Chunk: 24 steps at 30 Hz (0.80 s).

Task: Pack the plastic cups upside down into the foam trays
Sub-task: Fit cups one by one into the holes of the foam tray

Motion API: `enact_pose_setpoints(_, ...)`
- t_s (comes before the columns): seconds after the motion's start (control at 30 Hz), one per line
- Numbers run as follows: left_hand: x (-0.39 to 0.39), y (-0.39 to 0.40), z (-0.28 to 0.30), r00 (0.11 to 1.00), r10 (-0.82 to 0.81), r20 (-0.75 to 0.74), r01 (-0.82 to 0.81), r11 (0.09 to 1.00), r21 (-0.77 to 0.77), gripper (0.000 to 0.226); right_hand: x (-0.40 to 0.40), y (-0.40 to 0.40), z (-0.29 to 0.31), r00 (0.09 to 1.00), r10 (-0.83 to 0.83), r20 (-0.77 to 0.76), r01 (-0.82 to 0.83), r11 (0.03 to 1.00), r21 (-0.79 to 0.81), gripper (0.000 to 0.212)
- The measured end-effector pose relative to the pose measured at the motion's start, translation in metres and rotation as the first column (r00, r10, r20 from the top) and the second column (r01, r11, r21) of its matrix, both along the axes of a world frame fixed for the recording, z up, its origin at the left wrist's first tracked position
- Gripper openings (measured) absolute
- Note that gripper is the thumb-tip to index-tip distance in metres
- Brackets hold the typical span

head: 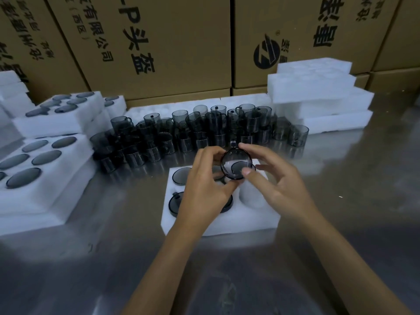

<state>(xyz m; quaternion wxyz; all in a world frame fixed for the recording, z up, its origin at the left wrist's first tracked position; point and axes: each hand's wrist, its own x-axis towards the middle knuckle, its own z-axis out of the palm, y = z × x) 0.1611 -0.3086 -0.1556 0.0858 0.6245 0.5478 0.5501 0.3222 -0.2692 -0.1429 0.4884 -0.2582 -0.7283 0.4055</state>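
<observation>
Both the left hand (205, 188) and right hand (276, 185) have their grip grasping one smoky cup (236, 164); it hovers above the foam tray (245, 220) on the worktop (341, 223).

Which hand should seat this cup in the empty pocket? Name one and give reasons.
Right, probably. The right hand sits directly above the empty pocket at the tray's right side, its fingers already pinching the cup. The left hand lies over filled pockets.
</observation>
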Motion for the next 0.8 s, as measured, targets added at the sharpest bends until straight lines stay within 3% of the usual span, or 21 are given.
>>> enact_pose_setpoints(0.1,0.002,-0.002,-0.001,0.997,0.045,-0.057,-0.046,0.999,-0.015,0.046,0.0,0.0,-0.005,0.989,-0.057,0.135,0.041,0.992,0.12,0.061)
enact_pose_setpoints(0.3,0.006,-0.006,-0.002,0.983,0.06,-0.174,-0.073,0.995,-0.067,0.055,0.002,0.002,-0.01,0.989,-0.088,0.121,0.072,0.989,0.13,0.066)
enact_pose_setpoints(0.53,0.004,-0.006,-0.001,0.973,0.032,-0.229,-0.047,0.997,-0.062,0.047,0.0,0.001,-0.01,0.992,-0.122,0.029,0.122,0.993,-0.003,0.05)
enact_pose_setpoints(0.7,0.004,-0.008,-0.001,0.973,-0.037,-0.226,0.004,0.99,-0.143,0.056,-0.001,0.0,-0.009,0.988,-0.154,-0.013,0.152,0.982,-0.116,0.034)
enact_pose_setpoints(0.8,0.005,-0.011,-0.001,0.962,-0.045,-0.269,-0.02,0.972,-0.234,0.067,0.001,0.0,-0.01,0.986,-0.163,0.046,0.168,0.977,-0.129,0.029)
